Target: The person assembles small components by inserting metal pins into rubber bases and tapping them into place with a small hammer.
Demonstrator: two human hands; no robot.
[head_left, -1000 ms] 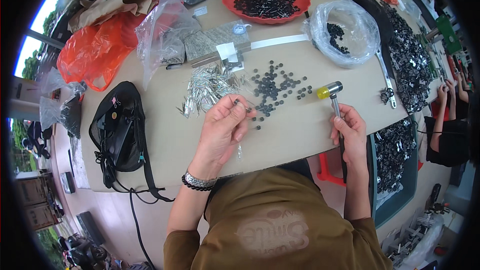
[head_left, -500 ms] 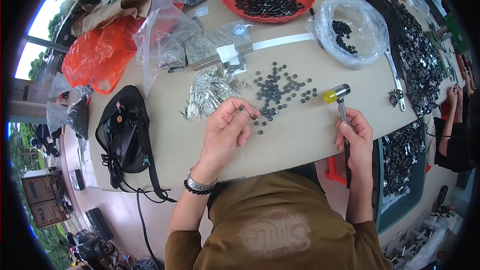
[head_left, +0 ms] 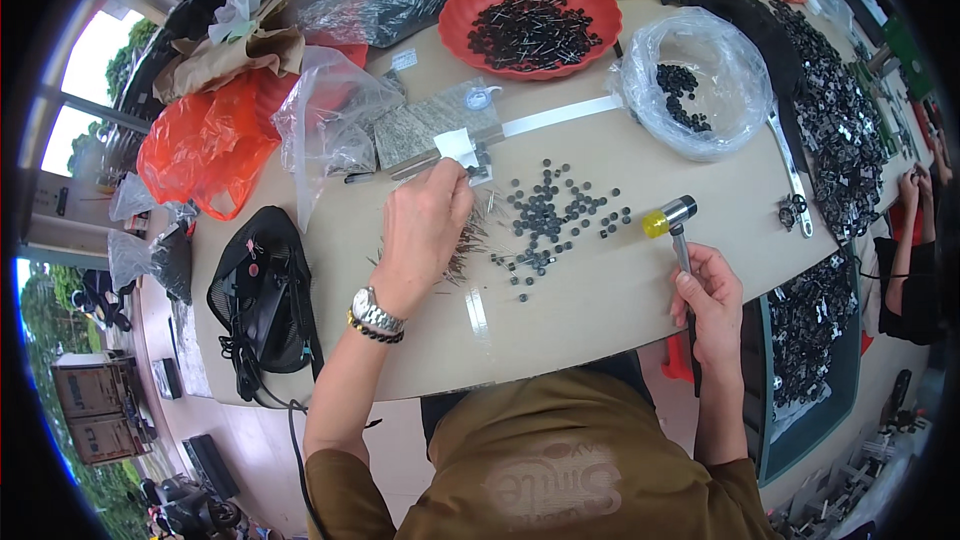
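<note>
My left hand [head_left: 424, 228] reaches over the pile of thin metal pins [head_left: 464, 252], its fingers drawn together at the front edge of a grey stone-like block [head_left: 420, 132]. A white paper piece [head_left: 457, 147] lies by those fingertips, and whatever they pinch is hidden. In my right hand [head_left: 710, 300] is a small mallet [head_left: 681, 240], gripped by its dark handle with the head up. One face of that head is yellow, the other black. Between the hands, small black round caps [head_left: 545, 215] lie scattered on the table.
Beyond them stands a red scalloped dish [head_left: 605, 50] of capped pins. A clear bag [head_left: 735, 140] with black caps sits right of it, near a wrench [head_left: 790, 175]. Left are a black mesh pouch [head_left: 262, 285] and a red plastic bag [head_left: 205, 155]. A bin [head_left: 805, 430] of dark parts is lower right.
My left hand has gone from beside the caps, where it pinched a small dark cap, away and left to the block. The right hand keeps the mallet in nearly the same place.
</note>
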